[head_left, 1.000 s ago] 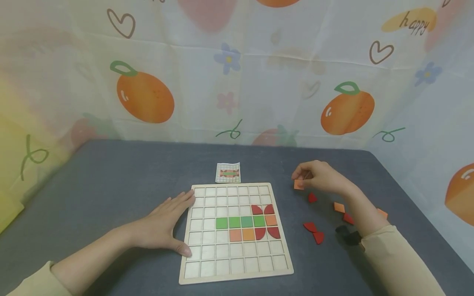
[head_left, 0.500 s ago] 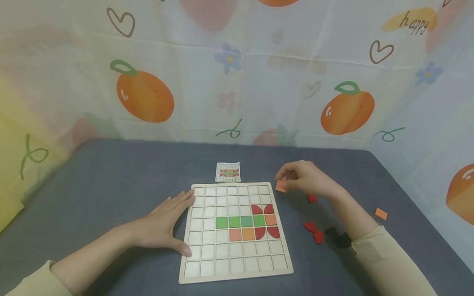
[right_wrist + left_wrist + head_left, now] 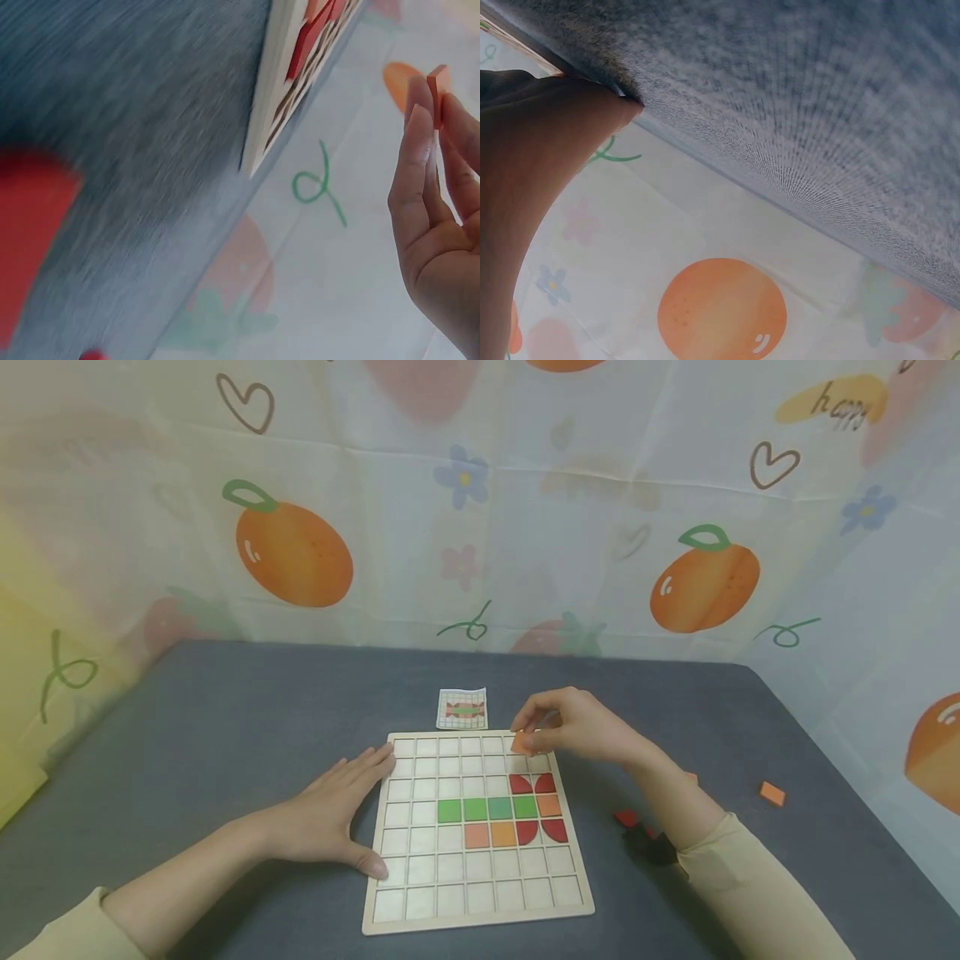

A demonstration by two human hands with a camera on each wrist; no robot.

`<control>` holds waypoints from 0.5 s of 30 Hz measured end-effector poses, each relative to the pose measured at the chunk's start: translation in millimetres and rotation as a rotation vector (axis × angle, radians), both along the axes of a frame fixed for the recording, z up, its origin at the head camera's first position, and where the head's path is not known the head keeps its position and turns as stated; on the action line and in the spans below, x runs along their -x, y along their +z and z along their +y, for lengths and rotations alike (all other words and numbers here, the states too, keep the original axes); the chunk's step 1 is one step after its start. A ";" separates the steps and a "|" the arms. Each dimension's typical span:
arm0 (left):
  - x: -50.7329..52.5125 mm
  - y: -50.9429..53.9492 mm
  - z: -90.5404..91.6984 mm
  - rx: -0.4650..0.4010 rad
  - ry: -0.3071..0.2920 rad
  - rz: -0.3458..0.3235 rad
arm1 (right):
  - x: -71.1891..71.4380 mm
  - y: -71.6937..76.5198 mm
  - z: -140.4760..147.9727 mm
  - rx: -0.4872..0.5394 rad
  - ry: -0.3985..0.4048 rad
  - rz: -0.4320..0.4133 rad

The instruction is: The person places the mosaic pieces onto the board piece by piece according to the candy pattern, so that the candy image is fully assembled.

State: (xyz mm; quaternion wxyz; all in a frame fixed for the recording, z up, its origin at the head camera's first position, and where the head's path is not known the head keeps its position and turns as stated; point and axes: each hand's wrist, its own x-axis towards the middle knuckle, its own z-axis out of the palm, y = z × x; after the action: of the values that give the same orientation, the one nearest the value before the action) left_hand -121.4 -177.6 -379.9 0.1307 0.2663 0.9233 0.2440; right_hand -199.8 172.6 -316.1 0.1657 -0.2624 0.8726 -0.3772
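My right hand [image 3: 573,722] pinches a square orange tile [image 3: 519,742] between thumb and fingers, above the far right part of the wooden grid board [image 3: 478,925]. In the right wrist view the orange tile [image 3: 439,94] sits upright between the fingertips. My left hand [image 3: 330,814] rests with spread, straight fingers along the board's left edge, thumb near its lower part. On the board lie a row of several green tiles [image 3: 474,811], orange tiles [image 3: 503,835], a salmon tile [image 3: 476,837] and red quarter-round tiles [image 3: 527,832] on the right.
Behind the board lies a small pattern card [image 3: 462,710] with a red, orange and green design. Loose on the dark table [image 3: 300,702] to the right are an orange tile [image 3: 772,793] and red pieces [image 3: 626,817], partly hidden by the right arm. A printed cloth [image 3: 405,568] hangs behind.
My right hand has carried the orange tile leftward from the table at the right to over the board's far right part. The left hand has stayed at the board's edge.
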 end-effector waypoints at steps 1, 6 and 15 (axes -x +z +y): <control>0.0 -0.2 0.0 -0.001 -0.001 0.001 | -0.1 -0.6 -3.1 0.000 0.003 0.002; -0.1 -0.3 0.0 -0.005 -0.003 0.008 | -0.6 -4.1 -17.7 -0.015 0.031 -0.012; -0.3 0.1 0.3 -0.005 -0.001 0.007 | -1.9 -16.2 -35.3 -0.099 0.114 -0.031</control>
State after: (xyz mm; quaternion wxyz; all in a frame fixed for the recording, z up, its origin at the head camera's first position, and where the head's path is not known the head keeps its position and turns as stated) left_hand -121.1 -177.3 -379.8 0.1271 0.2679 0.9230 0.2452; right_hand -197.8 137.2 -332.3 0.2132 -0.2974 0.8711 -0.3275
